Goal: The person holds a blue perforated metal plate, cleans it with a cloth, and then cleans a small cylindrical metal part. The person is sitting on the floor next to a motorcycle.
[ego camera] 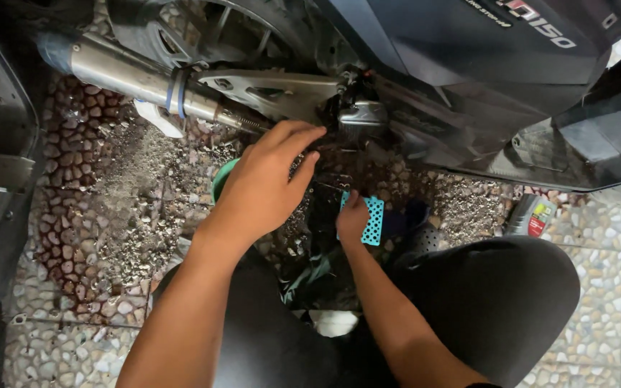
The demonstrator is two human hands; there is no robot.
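Steel, one long silver exhaust pipe (138,79) crosses the upper left above the pebbled floor (102,215). One green plastic bowl (218,179) peeks beside the left hand (264,183), fingers stretched open toward the dark engine underside (357,118), holding nothing. One right hand (352,218) pinches one teal perforated card (372,219). One grey oil bottle (530,215) stands at the right.

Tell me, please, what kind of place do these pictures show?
Probably an informal motorcycle repair spot, outdoors or in a yard: a dark scooter body with a silver metal exhaust pipe stands on a pebble-stone floor, and a grey plastic oil bottle lies nearby.
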